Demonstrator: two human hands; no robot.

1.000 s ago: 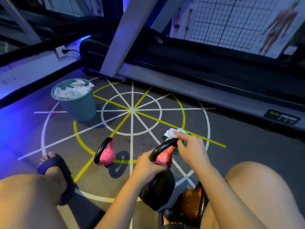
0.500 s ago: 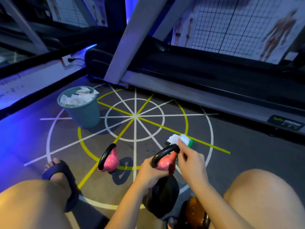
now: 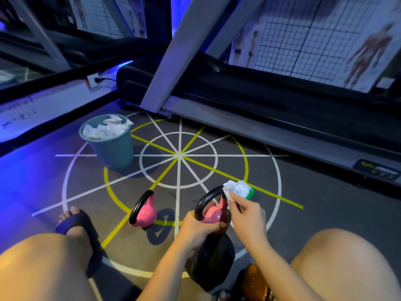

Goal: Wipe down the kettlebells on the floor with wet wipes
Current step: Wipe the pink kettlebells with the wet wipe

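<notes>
i grip the pink kettlebell point(image 3: 214, 215) by its body in my left hand point(image 3: 198, 228), to steady it over the black kettlebell point(image 3: 214, 263) near the floor; my right hand point(image 3: 247, 216) pinches the wet wipe point(image 3: 227, 190) against the handle point(image 3: 205, 199); the long axis runs body-to-handle, with the handle pointing up and away and leaning left

Glossy kettlebells on a matt floor

Pink kettlebell point(image 3: 213, 215) glossy with smooth black handle; wipe point(image 3: 228, 190) soft, papery; bin point(image 3: 112, 148) smooth plastic; floor point(image 3: 303, 213) matt.

Lined floor point(image 3: 303, 216), teal bin point(image 3: 112, 148), pink kettlebell point(image 3: 144, 211), wipes pack point(image 3: 246, 190)
</notes>
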